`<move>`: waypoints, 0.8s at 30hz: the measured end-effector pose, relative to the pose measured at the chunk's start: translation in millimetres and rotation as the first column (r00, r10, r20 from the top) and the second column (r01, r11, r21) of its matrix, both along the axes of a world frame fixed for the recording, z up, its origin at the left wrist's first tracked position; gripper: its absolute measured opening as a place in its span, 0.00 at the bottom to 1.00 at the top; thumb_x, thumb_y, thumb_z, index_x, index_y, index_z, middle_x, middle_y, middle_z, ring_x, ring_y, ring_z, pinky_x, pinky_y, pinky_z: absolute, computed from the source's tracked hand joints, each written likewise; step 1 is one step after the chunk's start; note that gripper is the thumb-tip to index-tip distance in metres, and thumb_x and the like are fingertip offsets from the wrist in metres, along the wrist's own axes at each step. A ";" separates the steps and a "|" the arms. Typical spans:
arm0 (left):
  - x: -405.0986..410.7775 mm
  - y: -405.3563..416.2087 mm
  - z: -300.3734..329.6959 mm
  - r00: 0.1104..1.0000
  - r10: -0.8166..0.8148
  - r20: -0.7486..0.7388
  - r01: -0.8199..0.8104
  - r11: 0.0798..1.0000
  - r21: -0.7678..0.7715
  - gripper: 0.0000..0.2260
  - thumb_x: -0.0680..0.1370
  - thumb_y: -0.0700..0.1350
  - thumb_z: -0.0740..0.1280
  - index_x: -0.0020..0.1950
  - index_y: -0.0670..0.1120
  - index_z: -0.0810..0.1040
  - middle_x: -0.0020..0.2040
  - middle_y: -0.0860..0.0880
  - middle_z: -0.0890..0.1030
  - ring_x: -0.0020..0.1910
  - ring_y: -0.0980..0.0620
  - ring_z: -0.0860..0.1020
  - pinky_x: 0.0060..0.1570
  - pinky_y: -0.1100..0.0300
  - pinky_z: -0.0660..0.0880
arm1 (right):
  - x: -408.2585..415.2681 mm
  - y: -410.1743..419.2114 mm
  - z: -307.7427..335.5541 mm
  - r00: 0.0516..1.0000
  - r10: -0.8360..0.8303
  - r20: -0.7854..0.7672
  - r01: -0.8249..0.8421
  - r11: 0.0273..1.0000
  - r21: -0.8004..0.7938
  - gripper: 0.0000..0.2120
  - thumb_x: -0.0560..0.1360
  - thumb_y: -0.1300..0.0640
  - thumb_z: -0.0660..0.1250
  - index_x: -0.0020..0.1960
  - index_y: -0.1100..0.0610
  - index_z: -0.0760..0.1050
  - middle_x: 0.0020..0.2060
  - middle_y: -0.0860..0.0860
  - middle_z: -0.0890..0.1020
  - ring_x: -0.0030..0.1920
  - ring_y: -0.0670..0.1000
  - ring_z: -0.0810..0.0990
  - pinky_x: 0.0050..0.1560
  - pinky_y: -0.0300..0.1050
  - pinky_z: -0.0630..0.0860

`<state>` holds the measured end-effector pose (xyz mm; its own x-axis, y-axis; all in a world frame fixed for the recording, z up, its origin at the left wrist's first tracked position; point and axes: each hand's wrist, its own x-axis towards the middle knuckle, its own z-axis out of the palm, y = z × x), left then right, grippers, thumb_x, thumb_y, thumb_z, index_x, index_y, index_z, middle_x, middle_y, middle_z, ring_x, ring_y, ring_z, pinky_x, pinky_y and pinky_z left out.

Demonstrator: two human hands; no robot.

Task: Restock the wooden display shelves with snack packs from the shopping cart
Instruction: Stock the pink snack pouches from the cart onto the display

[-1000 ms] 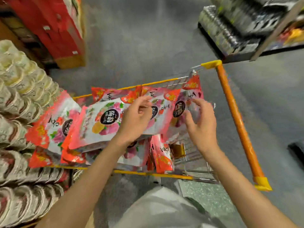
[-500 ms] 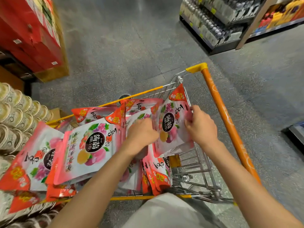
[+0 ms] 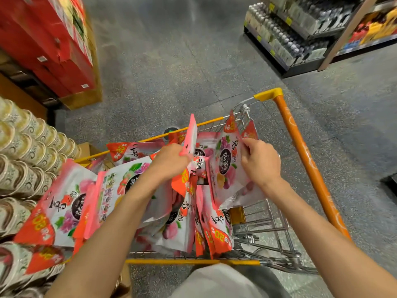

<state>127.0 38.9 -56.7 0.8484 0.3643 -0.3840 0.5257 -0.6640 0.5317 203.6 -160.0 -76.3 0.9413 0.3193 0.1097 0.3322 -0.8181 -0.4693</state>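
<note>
- Packs: flat foil-type pouches, pink/white w/ red corner flags. Judged light, floppy, slick film; contents prob. shift inside. Not fragile, but a loose stack will likely slide apart.
- Best hold (judgement): pinch along the stiff sealed top edge or a side seam, thumb one face, fingers the other. Mid-panel grip likely to slip or crease.
- Left hand (image 3: 171, 161): fingers curled, pinching one pack (image 3: 190, 136) by its lower part; pack stands on edge, top sticking up above the hand. Thumb side hidden, so exact contact unclear.
- Right hand (image 3: 261, 163): fingers bent, gripping the top right edge of a tilted pack (image 3: 225, 166), face toward camera. Another red flap pokes up just behind the fingertips.
- Between the two hands: more packs, upright and crowded, touching each other.
- Below both hands: rest of the packs (image 3: 184, 222) standing on end in the cart (image 3: 300, 151); part of the basket under the right forearm shows bare wire.
- Left of the left forearm: several packs (image 3: 64, 203) lying flat and overlapping, spilling over the cart rim toward stacked cups (image 3: 23, 151). Whether they rest on the rim or on the cups, cannot tell.
- Wooden shelves for restocking: not clearly in view.
- Step (judgement): picking or sorting packs in the cart; none placed yet from what shows.
- Risk: flat pile at left looks loosely seated, could slide off.
</note>
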 end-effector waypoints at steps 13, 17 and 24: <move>-35.7 10.9 92.6 0.882 0.385 0.272 -0.238 0.862 -0.448 0.07 0.75 0.42 0.67 0.41 0.39 0.79 0.38 0.42 0.79 0.37 0.49 0.76 0.42 0.56 0.69 | -6.8 7.6 95.3 0.945 0.327 -0.003 -0.263 0.768 0.584 0.23 0.75 0.45 0.59 0.43 0.66 0.77 0.31 0.66 0.75 0.35 0.46 0.67 0.33 0.56 0.71; -65.6 -8.4 132.2 0.780 0.504 0.370 -0.226 0.779 -0.585 0.06 0.70 0.44 0.70 0.39 0.42 0.78 0.37 0.41 0.77 0.35 0.47 0.75 0.39 0.56 0.69 | -22.7 2.1 133.5 0.889 0.455 0.055 -0.383 0.670 0.636 0.25 0.77 0.47 0.61 0.45 0.72 0.75 0.28 0.64 0.71 0.33 0.47 0.65 0.29 0.47 0.61; -151.8 -50.0 187.0 0.513 0.716 0.474 -0.252 0.653 -0.714 0.06 0.76 0.37 0.65 0.39 0.39 0.76 0.28 0.46 0.77 0.24 0.53 0.75 0.29 0.63 0.72 | -71.9 -0.8 178.8 0.718 0.692 0.079 -0.535 0.475 0.699 0.27 0.77 0.48 0.64 0.47 0.76 0.72 0.31 0.54 0.65 0.31 0.49 0.60 0.29 0.41 0.55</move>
